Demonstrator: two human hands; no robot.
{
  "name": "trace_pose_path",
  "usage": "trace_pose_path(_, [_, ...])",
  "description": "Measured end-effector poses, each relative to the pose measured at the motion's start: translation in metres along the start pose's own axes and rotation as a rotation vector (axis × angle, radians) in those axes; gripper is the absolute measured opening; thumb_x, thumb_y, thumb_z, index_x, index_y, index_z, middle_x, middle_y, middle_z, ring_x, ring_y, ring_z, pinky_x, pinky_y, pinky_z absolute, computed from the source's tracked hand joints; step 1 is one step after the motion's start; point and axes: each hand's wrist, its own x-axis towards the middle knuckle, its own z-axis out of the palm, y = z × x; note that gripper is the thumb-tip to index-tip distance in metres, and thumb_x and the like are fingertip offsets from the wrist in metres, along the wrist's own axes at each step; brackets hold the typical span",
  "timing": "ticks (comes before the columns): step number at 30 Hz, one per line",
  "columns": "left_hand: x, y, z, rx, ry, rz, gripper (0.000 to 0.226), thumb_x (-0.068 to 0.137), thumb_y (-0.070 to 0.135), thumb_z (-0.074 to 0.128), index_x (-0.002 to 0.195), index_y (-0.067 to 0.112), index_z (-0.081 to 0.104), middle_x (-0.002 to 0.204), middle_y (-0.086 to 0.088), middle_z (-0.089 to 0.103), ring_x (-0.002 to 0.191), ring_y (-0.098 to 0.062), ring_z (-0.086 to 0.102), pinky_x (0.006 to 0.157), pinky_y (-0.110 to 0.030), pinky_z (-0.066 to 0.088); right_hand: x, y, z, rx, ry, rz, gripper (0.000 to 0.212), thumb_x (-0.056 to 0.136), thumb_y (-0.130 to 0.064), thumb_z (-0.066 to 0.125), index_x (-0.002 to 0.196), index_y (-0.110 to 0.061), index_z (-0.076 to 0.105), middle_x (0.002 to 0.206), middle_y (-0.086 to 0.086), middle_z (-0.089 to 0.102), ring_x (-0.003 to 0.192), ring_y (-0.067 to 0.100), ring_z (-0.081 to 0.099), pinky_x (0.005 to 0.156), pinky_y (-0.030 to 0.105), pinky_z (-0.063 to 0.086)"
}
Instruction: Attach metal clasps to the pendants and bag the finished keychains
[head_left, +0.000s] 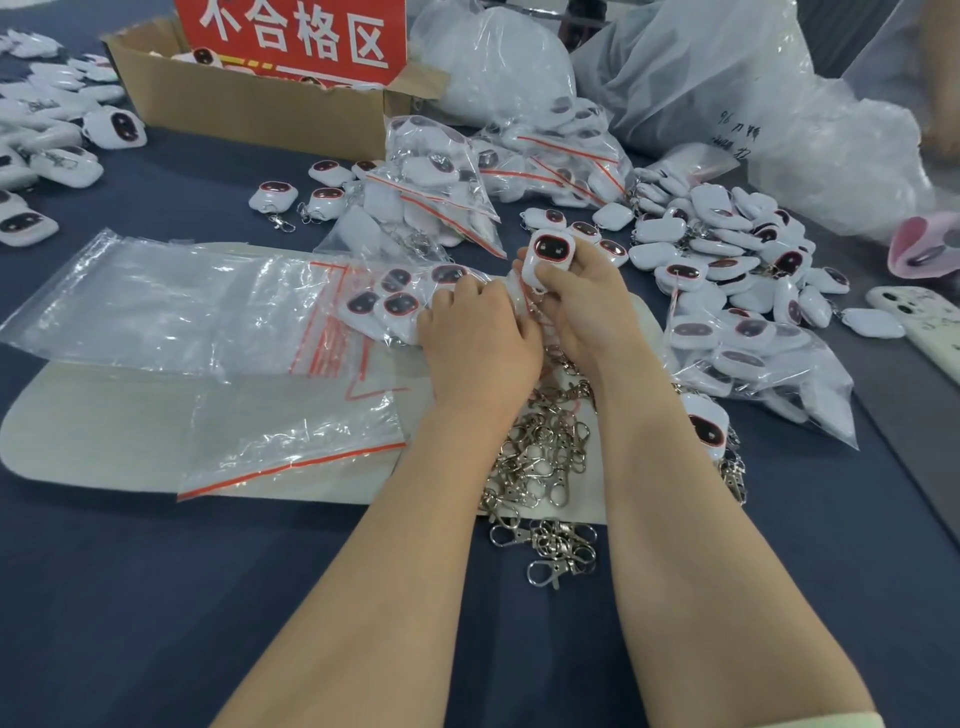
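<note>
Head view, frame centre: right hand (582, 312) pinches 1 pendant (549, 252); left hand (478, 332) curls beside it, grip hidden. Likely clasp-fitting; next move needs the bag (363, 312) opened.

Clasp pile (543, 462) between the forearms, zip bags (171, 306) left, loose pendants (727, 244) right, cardboard box (249, 98) behind.

Glossy plastic pendants (549, 252), shiny metal clasps (540, 457), matt cloth table (156, 597).
</note>
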Motion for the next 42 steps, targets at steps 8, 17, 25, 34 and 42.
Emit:
trace_pose_path(8, [0.004,-0.001,-0.003,-0.051,0.006,-0.008,0.026,0.091,0.029,0.050,0.101,0.009,0.062,0.110,-0.009,0.056,0.105,-0.030,0.050,0.087,-0.039,0.039,-0.003,-0.016,0.007,-0.158,0.058,-0.101,0.021,0.091,0.001,0.055,0.107,-0.012,0.055,0.109,0.012,0.068,0.102,0.025,0.065,0.090,0.037,0.052])
trace_pose_path(17, [0.013,0.000,-0.016,-0.619,0.095,-0.229,0.009,0.088,0.020,0.059,0.083,0.013,0.061,0.087,-0.005,0.066,0.083,-0.023,0.062,0.078,-0.031,0.051,-0.011,-0.045,0.020,-0.609,-0.018,-0.139,0.026,0.085,-0.016,0.067,0.102,-0.013,0.047,0.097,0.013,0.063,0.074,0.019,0.061,0.082,0.039,0.053])
trace_pose_path(25, [0.014,0.004,-0.026,-0.812,0.226,-0.184,0.008,0.086,0.015,0.060,0.079,0.013,0.060,0.083,-0.004,0.065,0.079,-0.017,0.060,0.075,-0.030,0.049,-0.017,-0.050,0.019,-0.834,-0.267,-0.009,0.015,0.081,0.004,0.055,0.078,-0.002,0.068,0.057,0.002,0.065,0.051,0.010,0.064,0.059,0.023,0.057])
trace_pose_path(34, [0.011,0.002,-0.015,-0.550,0.233,0.034,0.010,0.090,0.019,0.058,0.083,0.013,0.061,0.094,-0.001,0.055,0.093,-0.022,0.056,0.087,-0.031,0.043,-0.003,-0.032,0.006,-0.640,0.073,-0.100,0.027,0.087,-0.004,0.047,0.079,-0.015,0.071,0.073,0.001,0.069,0.069,0.016,0.065,0.069,0.030,0.052])
trace_pose_path(42, [0.010,-0.004,0.001,-0.253,0.132,0.082,0.016,0.090,0.025,0.055,0.086,0.012,0.063,0.104,-0.005,0.059,0.102,-0.024,0.051,0.087,-0.030,0.031,0.010,0.012,-0.013,-1.385,0.179,0.075,0.048,0.098,-0.046,0.036,0.144,-0.031,0.040,0.156,0.012,0.023,0.145,0.033,0.014,0.119,0.044,0.007])
